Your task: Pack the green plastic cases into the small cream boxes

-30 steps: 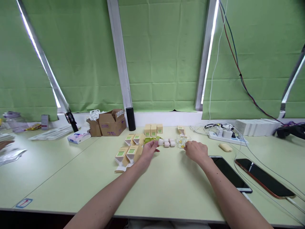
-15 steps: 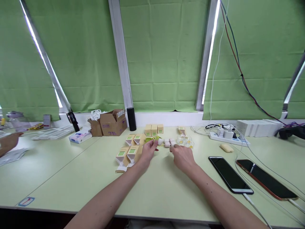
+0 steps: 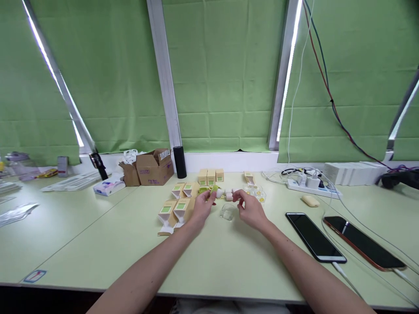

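Note:
My left hand (image 3: 203, 206) is closed around a small green-and-white piece (image 3: 219, 193), its white end pointing right. My right hand (image 3: 251, 210) has thumb and index finger apart, with the fingertips right beside several small pinkish-white cylinders (image 3: 229, 197). Whether a fingertip touches one cannot be made out. Below and between the hands, a clear see-through cup-like piece (image 3: 227, 212) lies on the table. Several clear round pieces with yellow centres (image 3: 258, 192) sit behind my right hand. Open small cartons with green labels (image 3: 166, 209) stand left of my left hand.
Small cartons (image 3: 211, 176) stand farther back. Two phones (image 3: 316, 237) with charging cables lie at right, near a power strip (image 3: 310, 187) and a cream oval case (image 3: 310, 201). A cardboard box (image 3: 155, 168), a black cylinder (image 3: 180, 162) and a tissue pack (image 3: 109, 187) are back left.
The clear cup-like piece now shows on the table between my hands. My right hand's fingers have opened and lifted slightly. Another person's hand at far left has gone from view.

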The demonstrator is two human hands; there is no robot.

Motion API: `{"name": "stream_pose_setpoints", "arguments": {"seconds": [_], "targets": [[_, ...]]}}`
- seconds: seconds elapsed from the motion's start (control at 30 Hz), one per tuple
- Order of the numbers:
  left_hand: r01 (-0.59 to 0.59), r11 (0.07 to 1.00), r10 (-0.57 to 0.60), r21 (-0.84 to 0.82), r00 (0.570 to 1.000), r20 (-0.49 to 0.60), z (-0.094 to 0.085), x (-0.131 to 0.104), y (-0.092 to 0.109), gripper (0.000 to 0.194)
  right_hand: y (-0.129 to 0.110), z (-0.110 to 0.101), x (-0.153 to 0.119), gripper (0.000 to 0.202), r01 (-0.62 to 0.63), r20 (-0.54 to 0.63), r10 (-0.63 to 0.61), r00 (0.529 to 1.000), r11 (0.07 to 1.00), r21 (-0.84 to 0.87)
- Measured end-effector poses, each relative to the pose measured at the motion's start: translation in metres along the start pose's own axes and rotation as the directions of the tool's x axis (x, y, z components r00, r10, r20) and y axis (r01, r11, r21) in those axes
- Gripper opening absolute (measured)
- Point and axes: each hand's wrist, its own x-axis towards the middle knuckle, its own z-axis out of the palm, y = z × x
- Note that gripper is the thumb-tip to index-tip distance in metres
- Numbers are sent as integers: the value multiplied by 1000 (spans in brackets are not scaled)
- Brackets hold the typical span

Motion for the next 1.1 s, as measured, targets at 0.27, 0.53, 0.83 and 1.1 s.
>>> {"name": "stream_pose_setpoints", "arguments": {"seconds": [0.27, 0.53, 0.83, 1.1], "targets": [[-8, 1000, 8, 15, 1000, -1, 1, 0, 0, 58, 22, 27, 4, 76, -90, 269, -51, 962, 870, 485], [4, 999, -4, 32, 1000, 2, 2, 1, -3, 59, 16, 30, 4, 43, -93, 257, -32, 966, 883, 460], [-45, 995, 42, 93, 999, 29, -1, 2, -6, 57, 15, 29, 9, 44, -141, 185, 14, 983, 704, 696], [-45, 994, 41, 102, 999, 34, 1, -2, -1, 56, 6, 28, 6, 49, -195, 194, 50, 980, 468, 862]]}}
